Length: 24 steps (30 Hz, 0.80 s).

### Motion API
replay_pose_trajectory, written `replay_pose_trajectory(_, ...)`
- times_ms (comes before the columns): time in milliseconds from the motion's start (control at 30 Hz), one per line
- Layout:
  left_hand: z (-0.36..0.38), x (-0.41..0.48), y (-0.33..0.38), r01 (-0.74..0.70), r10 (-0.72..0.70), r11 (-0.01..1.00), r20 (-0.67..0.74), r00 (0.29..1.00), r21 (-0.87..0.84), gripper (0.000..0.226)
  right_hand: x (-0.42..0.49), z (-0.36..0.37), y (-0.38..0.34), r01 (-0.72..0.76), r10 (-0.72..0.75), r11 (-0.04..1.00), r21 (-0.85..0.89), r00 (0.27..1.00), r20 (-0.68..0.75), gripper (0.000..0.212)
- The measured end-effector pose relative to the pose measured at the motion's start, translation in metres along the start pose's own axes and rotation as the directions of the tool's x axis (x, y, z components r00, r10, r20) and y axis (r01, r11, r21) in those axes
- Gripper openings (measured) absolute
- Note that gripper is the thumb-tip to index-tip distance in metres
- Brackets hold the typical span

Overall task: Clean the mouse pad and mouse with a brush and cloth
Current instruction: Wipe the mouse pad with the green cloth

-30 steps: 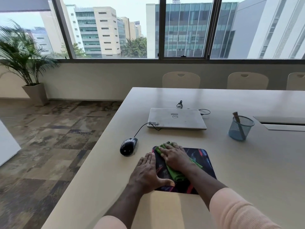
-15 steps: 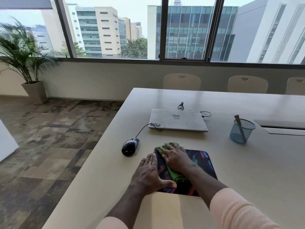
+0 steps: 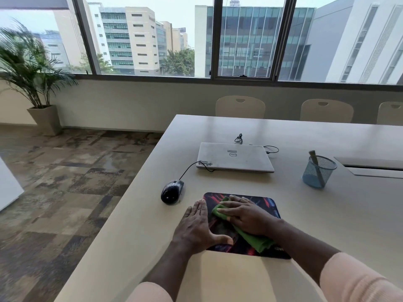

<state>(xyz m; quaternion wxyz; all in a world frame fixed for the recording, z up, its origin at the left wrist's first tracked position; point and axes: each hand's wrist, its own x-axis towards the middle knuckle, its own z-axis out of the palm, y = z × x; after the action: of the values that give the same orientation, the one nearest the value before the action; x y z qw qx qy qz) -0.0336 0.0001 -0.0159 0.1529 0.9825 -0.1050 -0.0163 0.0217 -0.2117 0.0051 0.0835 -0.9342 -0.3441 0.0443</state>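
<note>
A dark mouse pad (image 3: pixel 271 207) with red and blue streaks lies near the table's front edge. My right hand (image 3: pixel 246 216) presses a green cloth (image 3: pixel 256 240) flat onto the pad, fingers straight and pointing left. My left hand (image 3: pixel 197 227) lies flat across the pad's left edge, thumb on the pad, holding it down. A black wired mouse (image 3: pixel 171 191) sits on the table just left of the pad, untouched. The brush (image 3: pixel 316 166) stands in a blue mesh cup (image 3: pixel 318 173) at the right.
A closed white laptop (image 3: pixel 234 158) lies behind the pad, with the mouse cable running to it. The table's left edge (image 3: pixel 130 192) drops to patterned carpet. Chairs (image 3: pixel 239 106) line the far side. A cable hatch (image 3: pixel 370 165) is at the right.
My right hand and the cloth have slid back toward me and to the right on the pad. My left hand has kept its place on the pad's left edge.
</note>
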Motion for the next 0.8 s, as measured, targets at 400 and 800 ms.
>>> replay_pose_trajectory(400,0.000,0.000,0.000,-0.008,0.008,1.000,0.012,1.000,0.018,0.153,-0.015,0.018,-0.016,-0.115,0.121,0.992,0.054,0.986,-0.112,0.045)
replay_pose_trajectory(800,0.001,0.003,0.001,-0.022,0.022,0.999,-0.007,1.000,0.046,0.149,0.060,0.012,-0.056,-0.384,0.391,0.920,0.077,0.914,-0.107,0.047)
